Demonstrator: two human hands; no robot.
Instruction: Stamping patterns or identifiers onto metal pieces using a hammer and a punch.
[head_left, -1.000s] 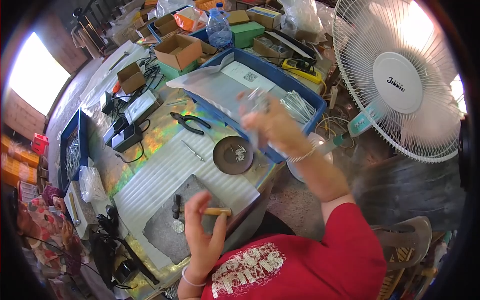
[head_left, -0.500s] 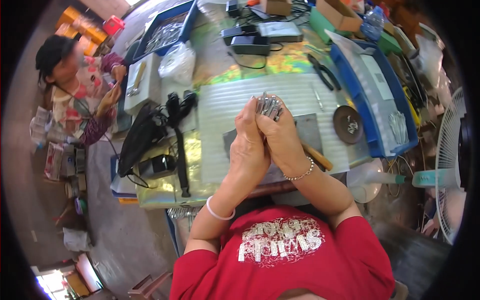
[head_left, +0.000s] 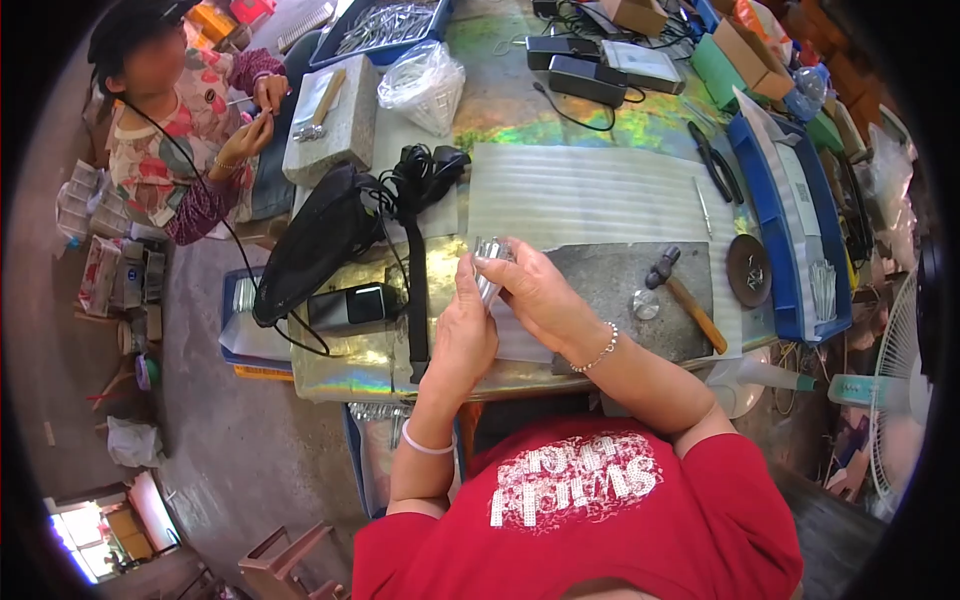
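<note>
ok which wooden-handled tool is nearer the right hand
The hammer on the grey slab; the other tool lies on the pale block, farther from the right hand.

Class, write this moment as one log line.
left hand: holding metal pieces | right hand: holding same pieces | hammer: on gray slab, handle past edge | pliers: beside blue tray

Silvery metal pieces point(head_left: 489, 247), striped white sheet point(head_left: 590, 185)
</note>
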